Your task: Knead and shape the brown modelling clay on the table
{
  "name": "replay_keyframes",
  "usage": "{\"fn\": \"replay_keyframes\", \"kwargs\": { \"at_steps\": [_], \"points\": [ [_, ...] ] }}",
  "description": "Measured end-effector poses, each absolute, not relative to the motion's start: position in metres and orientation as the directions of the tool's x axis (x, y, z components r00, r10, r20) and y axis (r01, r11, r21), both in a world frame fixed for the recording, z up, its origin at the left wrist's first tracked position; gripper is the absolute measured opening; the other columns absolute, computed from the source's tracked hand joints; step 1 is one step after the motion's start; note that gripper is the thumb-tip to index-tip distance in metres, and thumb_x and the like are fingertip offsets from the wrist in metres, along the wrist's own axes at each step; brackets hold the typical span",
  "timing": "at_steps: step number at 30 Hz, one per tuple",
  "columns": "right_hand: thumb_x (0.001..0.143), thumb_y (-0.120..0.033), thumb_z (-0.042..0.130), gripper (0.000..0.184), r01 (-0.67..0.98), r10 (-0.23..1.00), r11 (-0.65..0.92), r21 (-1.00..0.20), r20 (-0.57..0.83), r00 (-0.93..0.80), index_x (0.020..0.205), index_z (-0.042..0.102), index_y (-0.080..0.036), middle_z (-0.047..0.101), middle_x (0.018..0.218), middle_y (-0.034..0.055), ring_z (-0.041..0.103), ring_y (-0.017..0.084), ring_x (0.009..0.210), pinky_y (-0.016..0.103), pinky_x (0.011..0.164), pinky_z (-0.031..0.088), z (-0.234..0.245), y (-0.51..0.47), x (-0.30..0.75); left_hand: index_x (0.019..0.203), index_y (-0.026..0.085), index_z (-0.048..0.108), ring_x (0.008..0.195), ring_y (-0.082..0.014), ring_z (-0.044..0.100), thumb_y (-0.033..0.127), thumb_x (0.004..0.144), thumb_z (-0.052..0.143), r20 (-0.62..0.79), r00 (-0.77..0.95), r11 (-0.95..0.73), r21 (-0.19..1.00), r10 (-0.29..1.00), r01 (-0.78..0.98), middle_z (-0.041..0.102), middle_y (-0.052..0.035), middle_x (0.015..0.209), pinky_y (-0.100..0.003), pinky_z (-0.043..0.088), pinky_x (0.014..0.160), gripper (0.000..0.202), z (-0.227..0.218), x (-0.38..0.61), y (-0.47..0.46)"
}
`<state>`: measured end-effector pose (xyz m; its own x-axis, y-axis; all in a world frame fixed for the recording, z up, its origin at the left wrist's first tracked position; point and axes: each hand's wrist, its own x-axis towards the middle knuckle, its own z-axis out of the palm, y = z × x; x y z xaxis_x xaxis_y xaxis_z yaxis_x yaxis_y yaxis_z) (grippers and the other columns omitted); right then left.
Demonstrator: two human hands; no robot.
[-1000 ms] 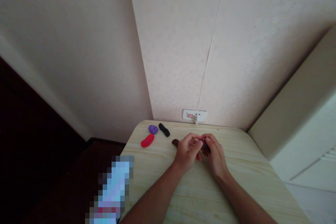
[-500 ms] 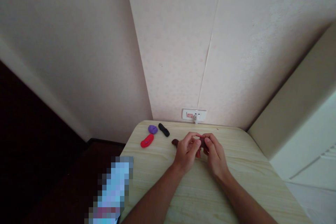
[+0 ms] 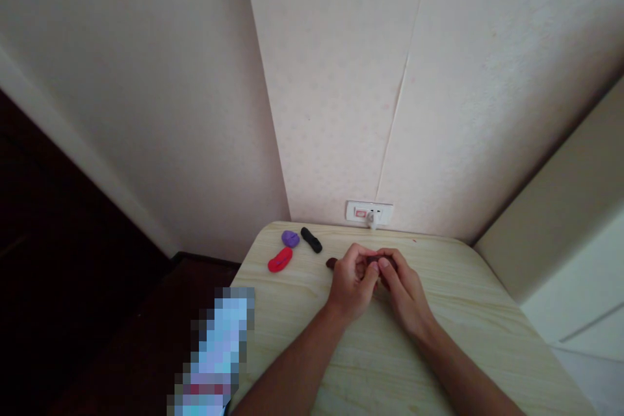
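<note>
My left hand [image 3: 351,279] and my right hand [image 3: 400,283] meet over the far middle of a pale wooden table [image 3: 439,331]. Both have their fingers curled together around a small dark brown lump [image 3: 375,262] held between the fingertips. Another bit of brown material [image 3: 331,263] lies on the table just left of my left hand. Further left rest a red lump [image 3: 279,260], a purple lump [image 3: 290,238] and a black roll [image 3: 311,240].
The table stands in a corner against pale walls, with a white wall socket [image 3: 369,212] just behind its far edge. A blurred blue object [image 3: 214,354] sits at the table's near left edge. Dark floor lies to the left, pale furniture [image 3: 575,260] to the right.
My hands stay together on the brown lump, fingers shifting slightly. The whole view has drifted a little to the right as my head moved.
</note>
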<state>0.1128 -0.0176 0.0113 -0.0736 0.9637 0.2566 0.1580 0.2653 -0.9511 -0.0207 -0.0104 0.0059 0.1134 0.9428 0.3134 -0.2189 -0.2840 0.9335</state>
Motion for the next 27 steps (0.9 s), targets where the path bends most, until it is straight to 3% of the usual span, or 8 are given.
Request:
{"fn": "replay_keyframes", "kwargs": {
  "at_steps": [4,8,21,27],
  "points": [
    [0.102,-0.052,0.052,0.032,0.175,0.952,0.306,-0.936,0.299,-0.069,0.113,0.062,-0.023,0.072,0.097,0.0065,0.066,0.022,0.083,0.033,0.077,0.053,0.013,-0.020,0.111,0.102,0.017,0.059,0.064,-0.0114,0.058,0.042,0.094,0.066,0.335,0.102,-0.304,0.923,0.937,-0.237,0.067,-0.0039,0.083,-0.023,0.046,0.057,0.027,0.009,-0.022,-0.012],
    [0.103,-0.051,0.050,0.032,0.184,0.938,0.345,-0.920,0.341,-0.056,0.113,0.061,-0.023,0.067,0.085,0.0030,0.061,0.020,0.074,0.031,0.069,0.049,0.016,-0.023,0.108,0.104,0.017,0.058,0.060,-0.0109,0.060,0.046,0.094,0.065,0.373,0.105,-0.333,0.901,0.922,-0.276,0.067,-0.0021,0.081,-0.022,0.047,0.055,0.031,0.016,-0.023,-0.014],
    [0.101,-0.050,0.056,0.029,0.074,0.956,0.293,-0.953,0.290,-0.050,0.110,0.065,-0.024,0.060,0.080,-0.0006,0.051,0.016,0.067,0.029,0.061,0.042,0.014,-0.019,0.112,0.099,0.017,0.063,0.061,-0.0123,0.062,0.043,0.099,0.060,0.422,0.073,-0.417,0.906,0.904,-0.073,0.068,-0.0021,0.076,-0.024,0.048,0.058,0.027,0.018,-0.025,-0.016],
    [0.103,-0.047,0.053,0.028,0.128,0.934,0.356,-0.926,0.352,-0.053,0.114,0.061,-0.023,0.063,0.088,0.0018,0.055,0.018,0.074,0.030,0.068,0.047,0.016,-0.023,0.107,0.105,0.018,0.057,0.062,-0.0107,0.061,0.044,0.099,0.060,0.414,0.078,-0.394,0.899,0.907,-0.190,0.065,-0.0004,0.082,-0.022,0.048,0.058,0.027,0.019,-0.025,-0.017]
  ]
}}
